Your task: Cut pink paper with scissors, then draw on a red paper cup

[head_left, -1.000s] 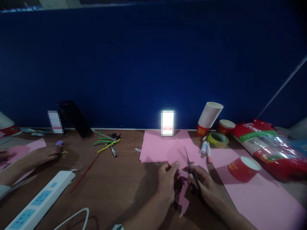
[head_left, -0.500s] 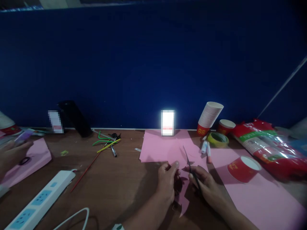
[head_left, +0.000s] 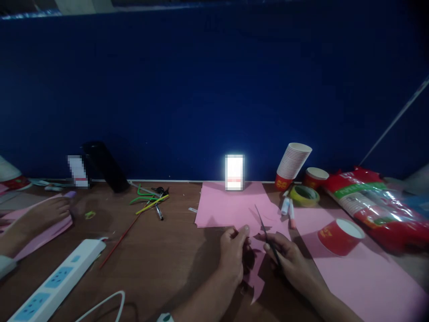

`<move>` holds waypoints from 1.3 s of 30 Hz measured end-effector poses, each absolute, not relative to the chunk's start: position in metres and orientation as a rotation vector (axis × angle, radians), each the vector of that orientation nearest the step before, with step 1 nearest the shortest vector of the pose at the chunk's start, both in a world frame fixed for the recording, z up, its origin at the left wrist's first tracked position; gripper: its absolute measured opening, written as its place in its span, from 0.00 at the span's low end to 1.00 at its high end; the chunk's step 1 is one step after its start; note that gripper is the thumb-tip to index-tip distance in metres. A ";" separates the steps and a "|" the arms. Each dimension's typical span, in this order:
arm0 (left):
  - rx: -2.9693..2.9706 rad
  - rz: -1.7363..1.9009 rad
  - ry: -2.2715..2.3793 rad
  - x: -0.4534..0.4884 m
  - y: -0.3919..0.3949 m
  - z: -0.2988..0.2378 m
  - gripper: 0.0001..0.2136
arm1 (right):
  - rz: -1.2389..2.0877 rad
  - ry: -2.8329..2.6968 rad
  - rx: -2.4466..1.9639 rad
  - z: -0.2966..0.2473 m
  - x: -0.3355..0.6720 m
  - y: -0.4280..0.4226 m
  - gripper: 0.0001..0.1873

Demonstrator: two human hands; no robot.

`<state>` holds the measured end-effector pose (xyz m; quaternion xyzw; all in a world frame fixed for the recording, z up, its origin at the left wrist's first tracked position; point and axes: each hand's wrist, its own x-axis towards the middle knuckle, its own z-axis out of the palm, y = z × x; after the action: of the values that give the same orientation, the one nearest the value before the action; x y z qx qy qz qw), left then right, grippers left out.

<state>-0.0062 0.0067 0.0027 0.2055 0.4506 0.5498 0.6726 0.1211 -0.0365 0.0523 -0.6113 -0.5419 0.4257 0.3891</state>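
Note:
My left hand (head_left: 232, 255) is closed in a pinch, with a cut piece of pink paper (head_left: 257, 279) at its fingertips; its jagged end points down towards me. My fingers partly hide where they grip it. Just to the right, my right hand (head_left: 291, 261) is wrapped around scissors (head_left: 262, 219), seen nearly edge-on. Their thin blades point up and away, over the pink paper. Behind both hands lies a stack of pink sheets (head_left: 217, 205), and a bright, blurred-out upright rectangle (head_left: 234, 172) stands at its back edge.
On the right are a red paper cup (head_left: 338, 239), yellow tape (head_left: 304, 196), markers (head_left: 288, 210), stacked cups (head_left: 291, 163) and a red bag (head_left: 372, 201). A power strip (head_left: 60, 277), pipe cleaners (head_left: 147, 201) and another person's hand (head_left: 40, 219) are on the left.
The other person's hand at the left has moved to the right over their pink paper, and the black ring seen there is now hidden. My hands have hardly moved.

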 end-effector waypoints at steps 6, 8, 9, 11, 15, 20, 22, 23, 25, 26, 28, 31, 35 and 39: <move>0.477 1.251 1.033 -0.007 0.007 0.003 0.19 | 1.119 -1.385 -1.549 0.047 0.124 -0.034 0.27; 0.474 1.259 1.039 -0.007 0.007 0.006 0.19 | 1.094 -1.405 -1.577 0.047 0.123 -0.034 0.26; 0.469 1.264 1.039 -0.007 0.007 0.008 0.19 | 1.078 -1.422 -1.587 0.047 0.123 -0.034 0.25; 0.457 1.270 1.042 -0.007 0.007 0.011 0.19 | 1.056 -1.458 -1.600 0.047 0.122 -0.035 0.24; 0.457 1.256 1.050 -0.007 0.007 0.013 0.20 | 1.076 -1.495 -1.564 0.041 0.121 -0.035 0.24; 0.452 1.247 1.034 -0.006 0.007 0.007 0.19 | 1.120 -1.475 -1.583 0.043 0.120 -0.036 0.25; 0.460 1.242 1.049 -0.006 0.007 0.006 0.19 | 1.116 -1.456 -1.598 0.048 0.120 -0.037 0.26; 0.469 1.246 1.059 -0.006 0.007 0.006 0.19 | 1.111 -1.452 -1.596 0.049 0.120 -0.037 0.26; 0.476 1.250 1.071 -0.006 0.007 0.006 0.19 | 1.101 -1.454 -1.591 0.051 0.121 -0.037 0.26; 0.475 1.249 1.069 -0.006 0.007 0.007 0.19 | 1.097 -1.458 -1.592 0.052 0.122 -0.037 0.25; 0.475 1.240 1.069 -0.007 0.006 0.008 0.19 | 1.103 -1.474 -1.582 0.050 0.123 -0.036 0.25; 0.474 1.234 1.085 -0.007 0.006 0.011 0.18 | 1.132 -1.482 -1.519 0.047 0.124 -0.035 0.25; 0.455 1.254 1.069 -0.008 0.005 0.016 0.16 | 1.129 -1.493 -1.536 0.043 0.126 -0.034 0.25; 0.455 1.256 1.056 -0.008 0.004 0.019 0.14 | 1.166 -1.494 -1.514 0.039 0.129 -0.033 0.25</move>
<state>-0.0080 0.0041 0.0192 0.2008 0.4663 0.5548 0.6591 0.1287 -0.0330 0.0389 -0.5845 -0.5769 0.4504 0.3503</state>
